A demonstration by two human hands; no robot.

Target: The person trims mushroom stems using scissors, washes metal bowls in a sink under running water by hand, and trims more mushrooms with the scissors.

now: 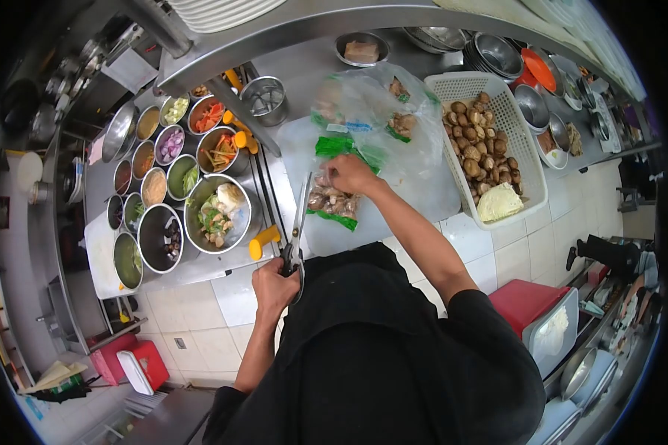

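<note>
My left hand (276,285) is closed round the black handles of a pair of scissors (297,241), whose blades point up and away from me. On the pale board (419,196) lies a clear and green plastic bag (334,208) with brown mushrooms inside. My right hand (349,175) is over the top of this bag, its fingers bent together on the plastic. Just beyond it are a green strip of packaging (338,147) and a large clear plastic bag (371,96) with some mushrooms showing. A white basket (533,163) of mushrooms stands to the right.
Metal bowls of cut food, among them a large bowl (217,215), stand at the left. A metal shelf post (249,119) rises in front of them. An empty metal pot (265,100) and a bowl with a block (361,50) are behind. Beyond the basket are stacked bowls (497,53).
</note>
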